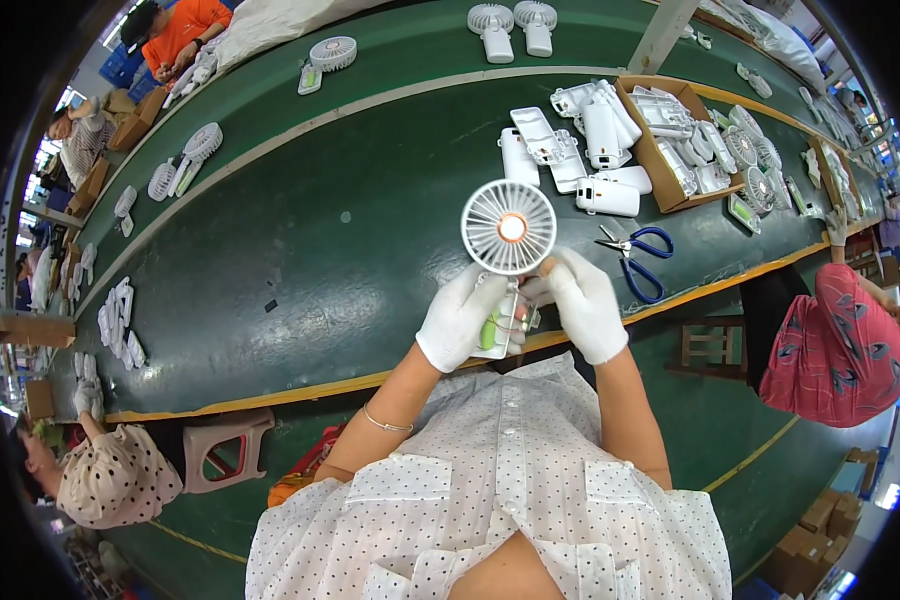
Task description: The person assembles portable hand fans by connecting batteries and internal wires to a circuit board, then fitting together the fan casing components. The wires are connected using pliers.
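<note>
Gloved left hand [460,318] and right hand [585,303], both closed around the handle of a white handheld fan [508,232], held over the near edge of the green table [300,250]; round grille faces up, green part shows in the open handle. Cardboard box [638,130] at 1 o'clock, filled with white fan shells. Loose white housings [570,145] lie at 12 o'clock, just left of it. Blue-handled scissors [638,255] at 2 o'clock, near the right hand. Stacked cardboard cartons [820,530] at 4 o'clock on the floor.
</note>
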`<action>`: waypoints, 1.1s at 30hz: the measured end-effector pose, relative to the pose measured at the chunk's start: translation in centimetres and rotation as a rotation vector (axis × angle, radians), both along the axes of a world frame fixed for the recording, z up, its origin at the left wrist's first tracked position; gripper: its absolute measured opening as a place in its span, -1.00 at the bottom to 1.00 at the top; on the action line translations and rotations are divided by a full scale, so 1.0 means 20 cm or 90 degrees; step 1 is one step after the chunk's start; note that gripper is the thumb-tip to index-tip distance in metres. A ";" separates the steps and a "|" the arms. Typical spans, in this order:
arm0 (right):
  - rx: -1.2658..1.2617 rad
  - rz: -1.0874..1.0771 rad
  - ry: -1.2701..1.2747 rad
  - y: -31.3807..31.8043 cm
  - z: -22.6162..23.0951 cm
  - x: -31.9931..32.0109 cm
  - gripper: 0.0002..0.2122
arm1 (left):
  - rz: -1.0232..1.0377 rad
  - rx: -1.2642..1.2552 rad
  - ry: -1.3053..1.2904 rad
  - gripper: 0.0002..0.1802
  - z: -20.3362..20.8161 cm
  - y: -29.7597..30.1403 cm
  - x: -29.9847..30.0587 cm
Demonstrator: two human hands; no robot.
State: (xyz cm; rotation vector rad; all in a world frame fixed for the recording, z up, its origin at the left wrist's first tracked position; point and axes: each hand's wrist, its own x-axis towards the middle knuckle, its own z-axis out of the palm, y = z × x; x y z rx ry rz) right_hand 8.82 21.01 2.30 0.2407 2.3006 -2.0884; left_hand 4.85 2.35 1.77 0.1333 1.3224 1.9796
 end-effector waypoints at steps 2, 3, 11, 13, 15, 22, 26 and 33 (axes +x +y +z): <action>-0.002 -0.007 0.001 0.00 0.04 0.07 -0.71 | 0.040 -0.004 -0.043 -0.65 0.02 0.01 -0.02; -0.005 -0.015 0.003 0.00 0.07 0.10 -0.70 | 0.042 -0.004 -0.045 -0.65 0.04 0.02 -0.02; 0.341 0.092 0.410 -0.10 0.11 0.06 -0.64 | 0.037 -0.210 0.334 -0.65 -0.07 0.02 -0.02; 0.390 0.095 0.429 -0.10 0.08 0.04 -0.64 | 0.049 -0.152 0.282 -0.67 -0.06 0.03 -0.02; 0.440 0.100 0.449 -0.09 0.08 0.04 -0.65 | 0.040 -0.174 0.270 -0.66 -0.06 0.03 -0.02; 0.473 0.044 0.421 -0.09 0.07 0.05 -0.67 | 0.004 -0.160 0.132 -0.68 -0.01 0.05 -0.02; 0.461 0.012 0.416 -0.12 0.09 0.04 -0.68 | -0.006 -0.248 0.282 -0.68 -0.08 0.02 -0.06; 0.497 0.085 0.398 -0.08 0.08 0.05 -0.71 | -0.015 -0.290 0.372 -0.69 -0.05 0.04 -0.05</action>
